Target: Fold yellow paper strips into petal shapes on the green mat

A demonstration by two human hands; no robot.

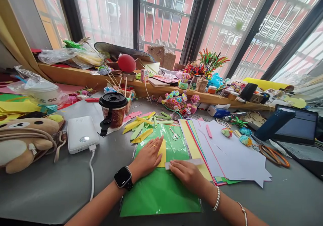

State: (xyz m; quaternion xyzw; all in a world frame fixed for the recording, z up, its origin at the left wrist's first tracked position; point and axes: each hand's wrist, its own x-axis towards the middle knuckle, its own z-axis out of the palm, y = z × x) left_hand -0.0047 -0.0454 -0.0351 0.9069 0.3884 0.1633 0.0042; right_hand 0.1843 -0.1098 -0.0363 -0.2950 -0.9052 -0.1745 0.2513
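- I see the left hand (148, 157) lying flat just below the middle of the frame, palm down, fingers straight and pointing up-right, pressing on a yellow paper sheet (163, 153). Its grip is wide and flat; it clasps nothing.
- The left forearm runs in from the lower left, with a black smartwatch (123, 177) at the wrist.
- The right hand (188, 174) sits just right of it, palm down, fingers bent, with the fingertips (172, 165) on a pale paper strip (184, 162). Its grip is narrow, pressing the strip down rather than closing round it.
- The right forearm comes in from the lower right, with a bead bracelet (217, 199) at the wrist.
- Both papers lie on a green sheet (158, 192) on the grey counter (50, 185), centre-bottom of the frame.
- Small scissors (174, 134) lie on the green sheet above the hands; a stack of coloured paper (227, 152) lies to the right.
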